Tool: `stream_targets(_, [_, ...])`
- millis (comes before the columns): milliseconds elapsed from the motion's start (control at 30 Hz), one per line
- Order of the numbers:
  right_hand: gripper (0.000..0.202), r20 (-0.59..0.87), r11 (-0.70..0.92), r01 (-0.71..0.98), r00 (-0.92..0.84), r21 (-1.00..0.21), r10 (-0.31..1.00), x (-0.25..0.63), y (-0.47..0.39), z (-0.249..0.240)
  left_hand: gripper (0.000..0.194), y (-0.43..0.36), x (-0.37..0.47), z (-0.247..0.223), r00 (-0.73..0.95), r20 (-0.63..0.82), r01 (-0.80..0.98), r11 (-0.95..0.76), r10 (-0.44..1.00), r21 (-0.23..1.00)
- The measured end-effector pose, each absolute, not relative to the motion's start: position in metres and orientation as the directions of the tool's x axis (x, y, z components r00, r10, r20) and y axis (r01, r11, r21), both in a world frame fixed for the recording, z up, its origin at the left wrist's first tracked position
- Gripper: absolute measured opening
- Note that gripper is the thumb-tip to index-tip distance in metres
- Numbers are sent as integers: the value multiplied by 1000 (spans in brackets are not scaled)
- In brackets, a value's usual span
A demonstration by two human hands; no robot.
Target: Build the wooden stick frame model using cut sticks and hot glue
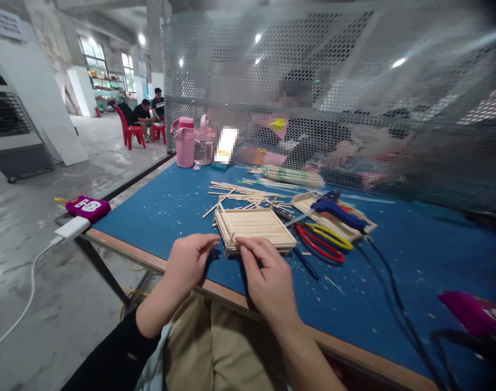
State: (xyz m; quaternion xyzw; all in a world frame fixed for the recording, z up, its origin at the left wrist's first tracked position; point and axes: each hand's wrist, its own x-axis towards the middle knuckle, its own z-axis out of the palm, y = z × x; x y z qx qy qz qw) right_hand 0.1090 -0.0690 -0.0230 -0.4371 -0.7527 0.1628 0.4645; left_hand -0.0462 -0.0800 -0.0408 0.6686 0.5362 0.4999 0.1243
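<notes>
wood: stick panel, flat slats laid side by side on a stacked stick frame, lying on the blue mat near the table's front edge.
left hand: fingers curled together, thumb and forefinger tips at the panel's near left corner; touching or just short of it, cannot tell which.
right hand: forefinger stretched out along the panel's near edge, tip resting on the wood; other fingers loosely folded, clamped on nothing.
grip: neither hand holds the panel clear of the mat; it looks pressed and steadied, not lifted.
step: judged to be checking or squaring the near edge of the panel, both hands at that side.
next move calls for: a light, even touch on the edge so the slats stay in line; a firmer pinch at both corners if the panel is to be turned.
behind panel: loose sticks scattered on the mat; a wrapped stick bundle further back.
right of panel: blue glue gun resting on a second stick piece, its cord trailing toward the front; red and yellow pliers just beside the panel.
far edge: pink jug by the mesh screen; a person sits behind the screen.
left corner: purple socket block, white charger.
</notes>
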Motion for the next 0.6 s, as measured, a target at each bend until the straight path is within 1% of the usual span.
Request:
stream_targets(133, [22,584,586,515,-188,-626,790,110,-68,-25,32,-74,-49,-34,-105,620,583,-457,777,672])
stream_targets(200, [22,587,595,518,-202,-615,784,110,-68,-26,38,-67,-51,-27,-77,685,626,-499,724,599])
stream_targets(267, [23,592,606,518,-218,-603,776,110,-68,-26,45,-60,-50,-21,14,737,668,-555,676,496])
stream_targets(333, [23,594,613,516,-227,-599,772,110,-68,-27,48,-57,-48,-20,70,760,675,-592,646,440])
stream_targets(367, [24,592,612,514,-228,-600,773,110,-68,-27,47,-57,-45,-22,59,757,674,-586,651,451])
stream_targets(400, [24,590,610,514,-227,-603,775,110,-68,-27,44,-59,-43,-24,18,740,670,-557,673,490])
stream_targets(500, [25,587,604,512,-218,-611,779,110,-69,-26,26,-70,-36,-33,-173,607,625,-390,775,676])
stream_targets(533, [25,587,603,511,-216,-612,780,110,-69,-26,20,-74,-34,-35,-203,562,608,-347,802,714])
stream_targets(600, [25,588,603,510,-214,-613,780,110,-69,-25,13,-80,-32,-37,-192,524,608,-319,830,727])
